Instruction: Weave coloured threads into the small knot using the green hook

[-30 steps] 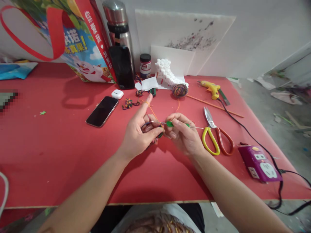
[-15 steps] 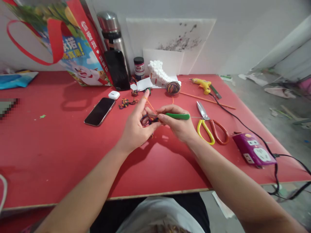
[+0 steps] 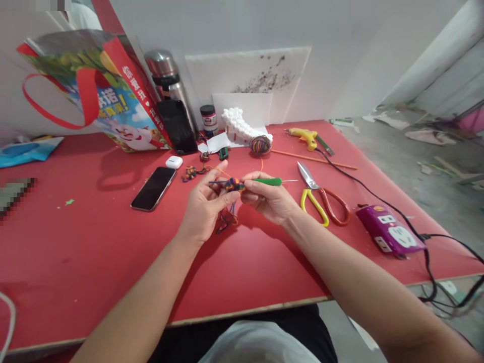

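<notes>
Between thumb and fingers, my left hand (image 3: 202,209) pinches a small multicoloured crochet piece (image 3: 233,185), with dark and orange yarn ends dangling under it. My right hand (image 3: 270,199) is closed around a green-handled hook (image 3: 269,181), its fingertips touching the right side of the piece. The hook's thin metal end points right, away from the piece. Orange yarn runs by my left fingers. A ball of variegated yarn (image 3: 260,145) rests behind my hands, and another small crocheted piece (image 3: 190,173) lies to their left.
Scissors (image 3: 309,181), a yellow glue gun (image 3: 304,137) and a purple power socket (image 3: 391,232) are on the right. A phone (image 3: 154,188), white earphone case (image 3: 174,162), jar (image 3: 208,121), flask (image 3: 170,83) and gift bag (image 3: 132,121) stand or lie left and behind.
My hands have tilted, bringing the crochet piece into fuller view with its yarn ends hanging below. My left index finger has lowered. The camera view has shifted slightly.
</notes>
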The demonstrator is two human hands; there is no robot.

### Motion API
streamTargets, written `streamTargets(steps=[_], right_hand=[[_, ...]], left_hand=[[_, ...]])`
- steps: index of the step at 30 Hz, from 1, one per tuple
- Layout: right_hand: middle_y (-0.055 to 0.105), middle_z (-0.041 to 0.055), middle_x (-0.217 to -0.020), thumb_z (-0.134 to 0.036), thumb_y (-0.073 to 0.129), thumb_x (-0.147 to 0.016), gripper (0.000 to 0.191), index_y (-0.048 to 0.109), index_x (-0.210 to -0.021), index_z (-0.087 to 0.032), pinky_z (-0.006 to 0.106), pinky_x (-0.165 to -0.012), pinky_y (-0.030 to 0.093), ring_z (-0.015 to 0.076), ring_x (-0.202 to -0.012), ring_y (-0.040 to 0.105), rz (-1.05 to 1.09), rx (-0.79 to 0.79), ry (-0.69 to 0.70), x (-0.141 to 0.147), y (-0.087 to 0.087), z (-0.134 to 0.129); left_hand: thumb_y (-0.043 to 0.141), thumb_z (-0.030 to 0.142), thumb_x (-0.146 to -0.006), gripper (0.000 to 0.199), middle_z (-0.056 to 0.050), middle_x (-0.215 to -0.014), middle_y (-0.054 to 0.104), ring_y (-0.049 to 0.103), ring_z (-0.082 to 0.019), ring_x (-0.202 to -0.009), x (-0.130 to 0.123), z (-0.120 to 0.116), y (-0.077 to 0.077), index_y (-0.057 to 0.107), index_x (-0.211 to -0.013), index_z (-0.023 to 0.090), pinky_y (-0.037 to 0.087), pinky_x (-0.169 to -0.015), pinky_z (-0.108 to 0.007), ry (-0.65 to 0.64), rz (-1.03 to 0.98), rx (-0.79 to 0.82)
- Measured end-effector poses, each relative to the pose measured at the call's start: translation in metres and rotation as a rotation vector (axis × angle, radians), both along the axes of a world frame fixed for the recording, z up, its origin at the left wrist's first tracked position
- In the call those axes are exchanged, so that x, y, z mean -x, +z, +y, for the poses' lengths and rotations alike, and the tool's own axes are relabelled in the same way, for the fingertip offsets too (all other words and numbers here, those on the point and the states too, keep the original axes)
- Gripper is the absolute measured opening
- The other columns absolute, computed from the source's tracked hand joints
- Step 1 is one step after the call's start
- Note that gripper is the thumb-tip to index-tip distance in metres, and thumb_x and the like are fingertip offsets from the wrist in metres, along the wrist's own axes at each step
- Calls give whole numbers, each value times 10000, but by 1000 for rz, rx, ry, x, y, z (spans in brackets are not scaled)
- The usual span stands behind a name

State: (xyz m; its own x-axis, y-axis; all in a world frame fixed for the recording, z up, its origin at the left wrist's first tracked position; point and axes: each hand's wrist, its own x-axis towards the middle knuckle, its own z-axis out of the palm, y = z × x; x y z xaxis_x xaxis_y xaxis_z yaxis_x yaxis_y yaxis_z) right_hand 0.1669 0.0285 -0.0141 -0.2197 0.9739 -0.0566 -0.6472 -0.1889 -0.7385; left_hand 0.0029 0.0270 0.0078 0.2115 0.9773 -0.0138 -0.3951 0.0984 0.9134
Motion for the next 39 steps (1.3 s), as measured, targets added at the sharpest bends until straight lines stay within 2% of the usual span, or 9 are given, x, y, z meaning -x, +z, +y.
streamTargets(steps=[5, 10, 14, 17, 20, 26, 34, 39], right_hand=[[625, -48, -588, -324, 1013, -589, 283, 792, -719, -203, 236, -535, 376, 58, -524, 400, 8, 3, -45, 4, -1, 0], [667, -41, -605, -337, 1006, -611, 285, 786, -730, -202, 245, -545, 398, 59, -513, 417, -7, -20, -77, 7, 0, -2], [699, -31, -649, -358, 1000, -637, 306, 791, -800, -206, 243, -556, 427, 87, -558, 534, -38, -30, -85, 5, 0, -3], [719, -28, -704, -328, 1014, -618, 348, 772, -838, -210, 243, -566, 441, 93, -589, 563, -36, -26, -54, 3, 0, -3], [711, -36, -712, -312, 1018, -627, 356, 744, -830, -210, 232, -549, 415, 65, -549, 502, -8, -43, 8, 1, 1, -2], [627, -77, -591, -383, 1030, -609, 384, 719, -764, -219, 225, -504, 331, 39, -468, 329, 22, -56, 74, 1, 3, -3], [589, -80, -548, -392, 1030, -579, 371, 739, -735, -225, 250, -508, 361, 66, -485, 366, -26, -41, -17, 2, -1, 0], [656, -48, -625, -345, 1026, -596, 353, 741, -744, -198, 238, -525, 371, 59, -520, 425, -34, -37, -62, 1, -7, 5]], left_hand=[[1000, 112, -630, 830, 36, -800, 766, 701, -78, -747, 3, 2, 1, 720, -1404, 213, 561, -784, -163, -19, -115, 96], [1003, 95, -628, 776, 15, -846, 790, 708, -82, -714, 8, 4, -3, 751, -1352, 215, 567, -705, -160, -126, -143, 229], [981, 36, -626, 611, 57, -767, 730, 708, -74, -744, 6, 4, -6, 818, -1186, 221, 595, -781, -159, -67, -110, 164], [977, 15, -615, 577, 63, -755, 714, 700, -66, -731, 3, 3, -6, 838, -1135, 222, 605, -777, -156, -38, -103, 135], [992, 25, -602, 585, 37, -808, 754, 717, -77, -750, 3, 2, -4, 846, -1133, 220, 605, -755, -155, -62, -111, 157], [1015, 103, -632, 607, -2, -840, 795, 733, -105, -705, 9, 2, -4, 824, -1198, 213, 606, -705, -190, -191, -164, 264], [949, 57, -685, 556, -17, -941, 794, 748, -135, -839, 9, 3, -9, 818, -1200, 219, 609, -809, -231, -227, -174, 223], [971, 158, -707, 490, -30, -899, 788, 667, -72, -704, 8, 2, -3, 824, -1174, 144, 564, -713, -174, -210, -208, 211]])
